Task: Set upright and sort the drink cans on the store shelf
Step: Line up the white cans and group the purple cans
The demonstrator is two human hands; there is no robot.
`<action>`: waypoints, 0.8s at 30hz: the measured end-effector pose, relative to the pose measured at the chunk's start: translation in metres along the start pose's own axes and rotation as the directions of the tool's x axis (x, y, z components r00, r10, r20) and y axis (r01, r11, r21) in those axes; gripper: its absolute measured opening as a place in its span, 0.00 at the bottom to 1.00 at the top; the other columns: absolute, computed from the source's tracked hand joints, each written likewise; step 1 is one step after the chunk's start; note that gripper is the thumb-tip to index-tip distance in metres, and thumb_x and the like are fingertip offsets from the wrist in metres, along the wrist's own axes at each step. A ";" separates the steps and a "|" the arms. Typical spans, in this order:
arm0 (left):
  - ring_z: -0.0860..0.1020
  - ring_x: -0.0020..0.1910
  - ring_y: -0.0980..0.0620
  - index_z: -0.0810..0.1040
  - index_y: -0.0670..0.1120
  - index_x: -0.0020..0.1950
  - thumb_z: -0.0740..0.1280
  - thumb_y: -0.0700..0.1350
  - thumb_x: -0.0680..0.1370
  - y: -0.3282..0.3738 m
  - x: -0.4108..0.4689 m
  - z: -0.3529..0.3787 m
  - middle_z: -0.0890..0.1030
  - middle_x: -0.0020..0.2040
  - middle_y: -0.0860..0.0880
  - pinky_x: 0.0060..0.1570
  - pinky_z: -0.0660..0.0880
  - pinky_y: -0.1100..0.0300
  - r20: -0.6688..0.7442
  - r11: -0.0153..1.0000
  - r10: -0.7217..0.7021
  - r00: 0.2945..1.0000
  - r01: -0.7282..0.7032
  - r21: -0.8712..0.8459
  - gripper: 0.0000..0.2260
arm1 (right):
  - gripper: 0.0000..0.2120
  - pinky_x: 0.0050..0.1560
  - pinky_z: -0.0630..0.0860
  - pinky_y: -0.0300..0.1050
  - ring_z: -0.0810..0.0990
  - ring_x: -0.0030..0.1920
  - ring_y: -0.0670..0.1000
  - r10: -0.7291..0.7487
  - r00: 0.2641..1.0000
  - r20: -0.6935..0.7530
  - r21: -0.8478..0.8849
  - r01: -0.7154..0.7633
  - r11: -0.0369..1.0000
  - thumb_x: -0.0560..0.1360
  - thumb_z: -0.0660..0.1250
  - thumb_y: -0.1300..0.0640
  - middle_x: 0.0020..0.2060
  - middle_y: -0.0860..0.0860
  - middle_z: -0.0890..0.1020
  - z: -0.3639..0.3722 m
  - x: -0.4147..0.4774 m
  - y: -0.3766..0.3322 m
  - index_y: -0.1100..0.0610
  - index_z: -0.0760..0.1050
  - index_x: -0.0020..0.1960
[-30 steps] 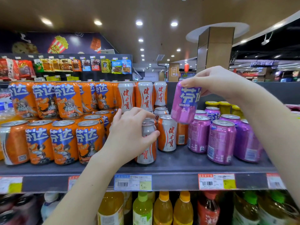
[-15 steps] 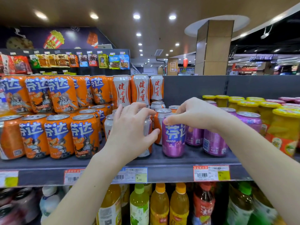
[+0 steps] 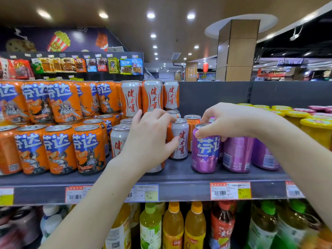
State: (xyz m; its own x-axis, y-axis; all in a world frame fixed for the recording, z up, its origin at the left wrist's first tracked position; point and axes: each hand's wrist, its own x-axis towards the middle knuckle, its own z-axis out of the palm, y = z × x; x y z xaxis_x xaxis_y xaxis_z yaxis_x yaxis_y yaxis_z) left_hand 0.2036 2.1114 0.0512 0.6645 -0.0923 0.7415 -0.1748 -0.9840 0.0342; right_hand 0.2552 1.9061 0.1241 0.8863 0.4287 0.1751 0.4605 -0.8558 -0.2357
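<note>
Orange cans (image 3: 59, 150): upright rows, shelf left. Left hand (image 3: 149, 139) curled round silver-orange can (image 3: 156, 169), mostly hidden, mid-shelf. Right hand (image 3: 231, 121) grasps purple can (image 3: 205, 153) by top rim; can upright at shelf (image 3: 179, 177) front, beside purple row (image 3: 237, 155).

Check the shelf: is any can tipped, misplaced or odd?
Nothing lies tipped. But the purple metal drink can just right of the label-forward purple can that the right hand grips shows its barcode side, not its label.

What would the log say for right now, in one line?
left hand: grips white can | right hand: holds purple can by top | purple can: upright at shelf front
</note>
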 end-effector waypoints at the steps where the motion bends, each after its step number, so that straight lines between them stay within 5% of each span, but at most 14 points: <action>1: 0.75 0.66 0.51 0.77 0.53 0.67 0.68 0.59 0.77 0.001 0.004 0.000 0.78 0.65 0.54 0.75 0.61 0.40 0.014 1.000 -0.003 1.000 0.003 0.012 0.20 | 0.18 0.38 0.79 0.43 0.84 0.37 0.46 -0.011 1.000 -0.007 -0.033 0.011 0.999 0.73 0.71 0.38 0.44 0.46 0.84 0.000 0.002 0.000 0.50 0.80 0.55; 5: 0.74 0.68 0.52 0.75 0.54 0.70 0.66 0.60 0.79 0.001 0.013 -0.002 0.77 0.67 0.54 0.78 0.58 0.41 0.072 0.999 -0.026 0.997 0.024 0.034 0.21 | 0.19 0.47 0.82 0.46 0.83 0.44 0.47 -0.048 0.999 0.000 -0.119 0.048 0.992 0.74 0.70 0.37 0.45 0.47 0.86 0.000 0.008 0.003 0.51 0.84 0.52; 9: 0.74 0.67 0.52 0.74 0.54 0.71 0.65 0.60 0.79 -0.002 0.016 -0.001 0.78 0.66 0.54 0.77 0.58 0.41 0.123 0.998 -0.055 0.991 0.049 0.048 0.22 | 0.19 0.40 0.79 0.44 0.82 0.39 0.46 -0.078 0.995 0.065 -0.168 0.088 0.982 0.73 0.69 0.35 0.38 0.46 0.84 -0.006 0.009 0.003 0.51 0.82 0.42; 13: 0.74 0.67 0.53 0.77 0.54 0.68 0.66 0.58 0.79 0.002 0.005 -0.002 0.78 0.65 0.55 0.76 0.60 0.42 0.051 0.999 -0.042 0.998 0.041 0.014 0.19 | 0.24 0.52 0.80 0.46 0.83 0.48 0.45 -0.102 0.988 0.119 -0.067 0.110 0.992 0.71 0.67 0.29 0.47 0.43 0.85 -0.021 0.014 0.002 0.46 0.83 0.53; 17: 0.75 0.67 0.54 0.78 0.55 0.66 0.66 0.58 0.79 0.007 -0.007 -0.002 0.78 0.65 0.56 0.77 0.58 0.44 0.007 0.999 -0.041 0.999 0.041 -0.021 0.18 | 0.17 0.45 0.77 0.43 0.82 0.51 0.49 -0.098 0.989 -0.113 -0.034 0.095 0.995 0.76 0.72 0.46 0.55 0.49 0.84 -0.027 0.057 0.008 0.53 0.82 0.61; 24: 0.77 0.62 0.53 0.81 0.55 0.61 0.63 0.58 0.76 0.000 -0.020 -0.002 0.80 0.60 0.55 0.70 0.68 0.41 -0.016 0.993 -0.086 0.996 0.084 -0.080 0.17 | 0.23 0.52 0.83 0.49 0.86 0.50 0.54 -0.039 0.968 0.250 -0.171 0.083 0.982 0.73 0.75 0.44 0.48 0.52 0.87 -0.003 0.110 0.003 0.59 0.81 0.60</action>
State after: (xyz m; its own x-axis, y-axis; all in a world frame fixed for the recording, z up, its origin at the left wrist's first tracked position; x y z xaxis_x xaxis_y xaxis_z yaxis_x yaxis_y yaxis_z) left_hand 0.1890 2.1135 0.0378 0.6657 -0.0053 0.7462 -0.1755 -0.9730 0.1497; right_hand 0.3539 1.9497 0.1453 0.8520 0.5201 -0.0603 0.5176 -0.8540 -0.0531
